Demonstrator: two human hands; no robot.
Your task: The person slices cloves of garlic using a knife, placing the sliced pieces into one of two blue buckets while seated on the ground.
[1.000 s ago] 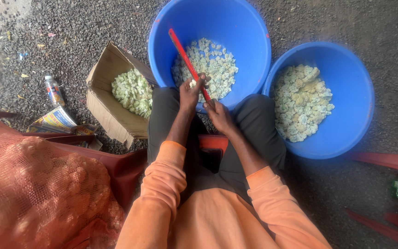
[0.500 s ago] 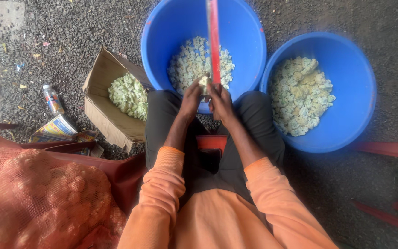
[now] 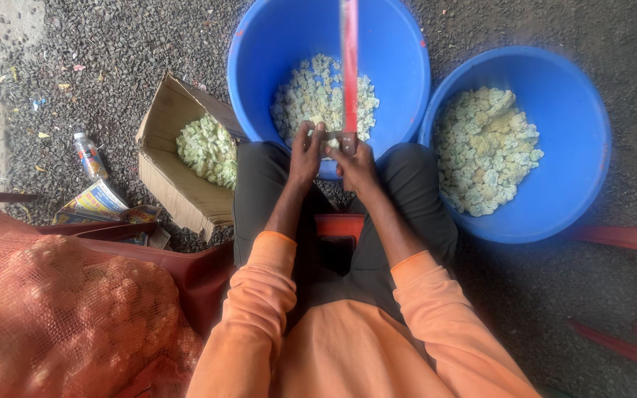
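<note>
The left hand (image 3: 306, 151) and the right hand (image 3: 355, 163) meet over the near rim of the central blue tub (image 3: 259, 66), between the person's knees. The right hand is closed around the lower end of a long red blade (image 3: 349, 66), which stands upright over the tub. The left hand pinches a small pale vegetable piece (image 3: 320, 124) against the base of the blade; whether its fingers are fully closed cannot be told. The central tub holds a layer of pale green-white cut pieces (image 3: 311, 92). A second blue tub (image 3: 584, 147) stands touching it at the right and holds similar pieces. An open cardboard box (image 3: 167, 177) with pale green trimmings lies at the left on the gravel ground (image 3: 112, 44). An orange mesh sack (image 3: 53, 317) lies at the lower left.
</note>
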